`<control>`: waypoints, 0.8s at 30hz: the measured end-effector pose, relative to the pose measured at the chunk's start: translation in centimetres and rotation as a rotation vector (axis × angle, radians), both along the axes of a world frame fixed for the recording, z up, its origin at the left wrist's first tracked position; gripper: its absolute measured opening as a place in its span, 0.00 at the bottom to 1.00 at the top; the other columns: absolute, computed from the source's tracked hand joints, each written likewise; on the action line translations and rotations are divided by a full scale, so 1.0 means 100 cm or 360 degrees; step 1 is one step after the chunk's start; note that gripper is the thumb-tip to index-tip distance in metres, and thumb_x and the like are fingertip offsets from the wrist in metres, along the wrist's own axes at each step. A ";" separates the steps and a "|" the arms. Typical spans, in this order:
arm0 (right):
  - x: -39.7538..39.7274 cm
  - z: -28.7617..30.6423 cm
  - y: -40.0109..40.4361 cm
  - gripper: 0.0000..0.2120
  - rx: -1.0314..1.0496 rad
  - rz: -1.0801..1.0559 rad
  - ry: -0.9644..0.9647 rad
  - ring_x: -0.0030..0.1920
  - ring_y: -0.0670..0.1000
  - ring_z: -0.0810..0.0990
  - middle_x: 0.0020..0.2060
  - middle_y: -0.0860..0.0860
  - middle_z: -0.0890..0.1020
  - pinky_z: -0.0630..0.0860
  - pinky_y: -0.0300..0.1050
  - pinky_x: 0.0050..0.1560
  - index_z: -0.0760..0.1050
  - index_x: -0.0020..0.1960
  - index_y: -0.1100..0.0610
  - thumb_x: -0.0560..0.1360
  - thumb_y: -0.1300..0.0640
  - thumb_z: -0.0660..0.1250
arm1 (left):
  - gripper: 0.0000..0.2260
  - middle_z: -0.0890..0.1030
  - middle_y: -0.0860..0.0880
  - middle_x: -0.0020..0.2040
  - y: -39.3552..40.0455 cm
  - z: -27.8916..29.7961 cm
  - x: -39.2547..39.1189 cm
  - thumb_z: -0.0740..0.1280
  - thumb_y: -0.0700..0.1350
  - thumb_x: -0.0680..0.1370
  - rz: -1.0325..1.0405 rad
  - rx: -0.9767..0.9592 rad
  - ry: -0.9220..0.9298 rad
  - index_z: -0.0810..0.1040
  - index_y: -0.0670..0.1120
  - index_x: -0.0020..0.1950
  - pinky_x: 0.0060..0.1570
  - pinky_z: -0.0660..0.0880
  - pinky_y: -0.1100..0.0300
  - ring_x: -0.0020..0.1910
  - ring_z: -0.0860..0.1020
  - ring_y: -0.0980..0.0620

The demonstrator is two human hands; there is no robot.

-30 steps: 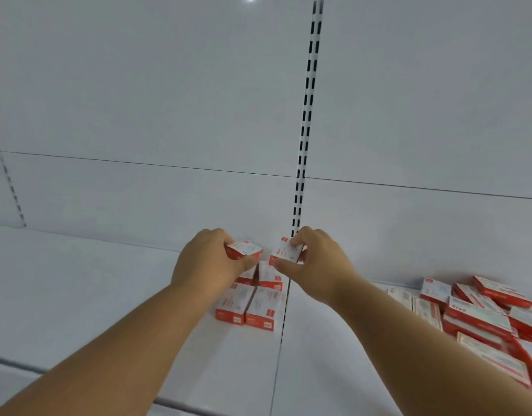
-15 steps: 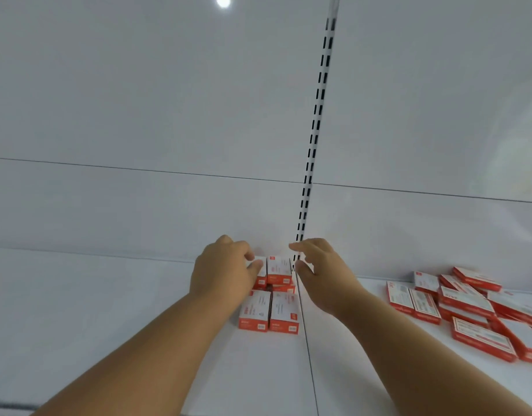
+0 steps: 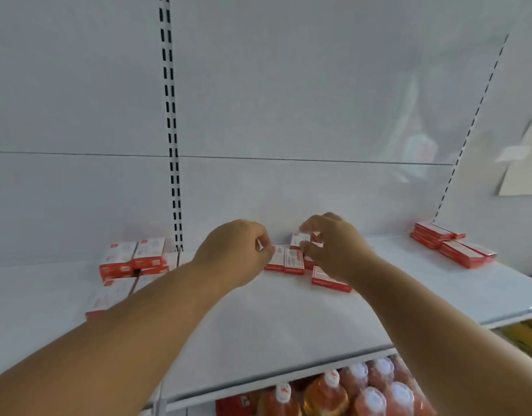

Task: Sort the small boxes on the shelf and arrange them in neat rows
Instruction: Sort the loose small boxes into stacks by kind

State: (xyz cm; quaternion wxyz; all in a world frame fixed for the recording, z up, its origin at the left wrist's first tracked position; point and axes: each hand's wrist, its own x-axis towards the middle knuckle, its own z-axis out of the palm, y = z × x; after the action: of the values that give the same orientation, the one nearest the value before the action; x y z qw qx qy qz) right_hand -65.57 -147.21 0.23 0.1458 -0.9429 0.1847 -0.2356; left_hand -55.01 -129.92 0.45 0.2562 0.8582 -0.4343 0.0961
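With both your arms stretched over the shelf, the scene reads as follows.

Landmark: the black slotted upright rail (image 3: 171,139) on the white back panel; every place below is given from it.
Shelf: a flat white metal shelf board (image 3: 258,319) that meets the foot of the rail and runs off to both sides.
Left hand: your left hand (image 3: 233,253) hovers just right of the rail's foot, fingers curled inward; a small pale edge shows at the fingertips, but you cannot tell from this blurred view whether they pinch a box or only touch one.
Right hand: your right hand (image 3: 334,247) is further right of the rail, thumb and fingers pinching a small white-and-red cardboard box (image 3: 299,239) that is lifted and tilted above the ones lying flat.
Middle boxes: a few flat red-and-white cartons (image 3: 291,261) lie side by side between your two hands, right of the rail; one more carton (image 3: 329,279) lies askew just below your right wrist.
Sorted stack: a neat two-high block of red-and-white boxes (image 3: 132,259) sits immediately left of the rail's foot, with more boxes (image 3: 108,295) in front of it, partly hidden by your left forearm.
Far pile: low stacks of flat red boxes (image 3: 452,244) lie far right of the rail, near the second slotted rail (image 3: 469,127).
Below: clear orange-tinted bottles with white caps (image 3: 358,388) stand on the level under the shelf, down and right of the rail.
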 end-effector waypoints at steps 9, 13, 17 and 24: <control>-0.025 -0.009 -0.085 0.18 -0.0274 -0.0034 0.0539 0.63 0.53 0.71 0.60 0.48 0.78 0.68 0.48 0.62 0.73 0.65 0.43 0.75 0.47 0.65 | 0.15 0.79 0.52 0.59 -0.107 -0.006 -0.035 0.68 0.49 0.77 0.0050 0.0222 0.0092 0.77 0.55 0.63 0.57 0.75 0.53 0.58 0.77 0.49; -0.023 -0.020 -0.101 0.19 -0.0197 0.0291 0.0142 0.59 0.51 0.73 0.56 0.46 0.78 0.70 0.46 0.59 0.76 0.62 0.48 0.72 0.56 0.69 | 0.22 0.77 0.54 0.65 -0.118 -0.016 -0.034 0.68 0.52 0.76 0.0184 0.0342 0.0074 0.71 0.59 0.70 0.63 0.70 0.49 0.64 0.74 0.48; -0.027 -0.023 -0.112 0.22 0.0051 0.0562 -0.0235 0.52 0.44 0.74 0.53 0.40 0.75 0.75 0.42 0.54 0.74 0.62 0.48 0.70 0.59 0.73 | 0.18 0.80 0.56 0.55 -0.113 -0.018 -0.039 0.72 0.51 0.74 0.0176 0.0116 0.0095 0.77 0.58 0.64 0.58 0.73 0.51 0.57 0.76 0.52; -0.032 -0.029 -0.148 0.20 0.0034 0.0020 0.0140 0.60 0.53 0.72 0.59 0.49 0.77 0.72 0.48 0.60 0.73 0.65 0.49 0.74 0.48 0.66 | 0.11 0.79 0.58 0.47 -0.112 -0.028 -0.043 0.72 0.45 0.76 0.0357 -0.0405 0.0270 0.80 0.53 0.57 0.43 0.73 0.68 0.46 0.77 0.61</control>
State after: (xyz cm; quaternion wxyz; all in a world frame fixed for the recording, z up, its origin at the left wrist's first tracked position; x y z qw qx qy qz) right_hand -68.81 -161.99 -2.65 0.1489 -0.9519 0.1876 -0.1910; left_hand -59.28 -141.09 -2.39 0.3861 0.8669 -0.2972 0.1054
